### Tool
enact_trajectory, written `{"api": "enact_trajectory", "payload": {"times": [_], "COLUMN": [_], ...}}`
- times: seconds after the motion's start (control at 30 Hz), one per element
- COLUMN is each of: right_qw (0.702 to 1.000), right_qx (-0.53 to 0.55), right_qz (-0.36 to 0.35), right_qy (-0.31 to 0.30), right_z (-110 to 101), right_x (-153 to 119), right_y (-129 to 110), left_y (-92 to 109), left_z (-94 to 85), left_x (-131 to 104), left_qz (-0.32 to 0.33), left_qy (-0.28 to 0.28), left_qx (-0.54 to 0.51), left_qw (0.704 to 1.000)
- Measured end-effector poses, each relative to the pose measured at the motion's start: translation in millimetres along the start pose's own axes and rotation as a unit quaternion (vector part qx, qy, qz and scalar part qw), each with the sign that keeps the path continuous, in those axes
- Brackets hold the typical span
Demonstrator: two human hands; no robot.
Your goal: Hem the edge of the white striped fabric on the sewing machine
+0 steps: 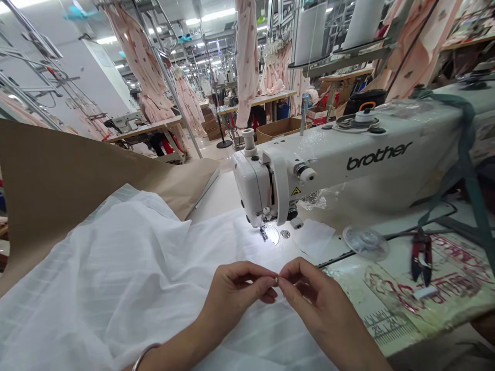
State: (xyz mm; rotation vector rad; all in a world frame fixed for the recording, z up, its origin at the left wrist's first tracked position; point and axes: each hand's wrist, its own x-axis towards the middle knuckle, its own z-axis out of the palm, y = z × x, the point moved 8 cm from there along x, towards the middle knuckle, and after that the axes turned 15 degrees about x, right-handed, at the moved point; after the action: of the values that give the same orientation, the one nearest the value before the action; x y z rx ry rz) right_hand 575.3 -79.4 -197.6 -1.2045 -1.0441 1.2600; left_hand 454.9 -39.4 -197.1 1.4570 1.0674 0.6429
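My left hand [243,288] and my right hand [307,288] meet fingertip to fingertip in front of the sewing machine [325,159]. Between the pinched thumbs and forefingers is a tiny light-coloured piece [277,280], too small to name. Both hands are over a broad white striped fabric [127,278], which spreads across the left of the table and up to the lit presser foot [264,234]. The fabric lies loose in folds. A metal bobbin [285,234] rests on the machine bed, right of the needle area.
Brown paper [77,170] rises behind the fabric at left. Right of the machine head lie a clear round plastic dish [365,242], red-handled thread snips [421,257] and a printed ruler strip [390,324]. Beyond stand a cardboard box [280,129] and hanging pink garments [247,56].
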Motion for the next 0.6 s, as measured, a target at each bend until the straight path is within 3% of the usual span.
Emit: {"api": "enact_trajectory", "payload": {"times": [0.23, 0.47, 0.6], "right_qw": [0.999, 0.987, 0.987], "right_qx": [0.038, 0.153, 0.156], "right_qz": [0.020, 0.042, 0.044], "right_qy": [-0.006, -0.028, -0.021], "right_z": [2, 10, 9], "right_x": [-2, -2, -2], "right_y": [3, 13, 16], "left_y": [5, 8, 6], "left_z": [-2.3, -5.4, -7.4], "left_x": [-3, -1, -1], "left_qz": [0.021, 0.020, -0.003], "left_qy": [0.029, 0.035, 0.038], "left_qx": [0.088, 0.102, 0.094], "left_qw": [0.995, 0.994, 0.995]}}
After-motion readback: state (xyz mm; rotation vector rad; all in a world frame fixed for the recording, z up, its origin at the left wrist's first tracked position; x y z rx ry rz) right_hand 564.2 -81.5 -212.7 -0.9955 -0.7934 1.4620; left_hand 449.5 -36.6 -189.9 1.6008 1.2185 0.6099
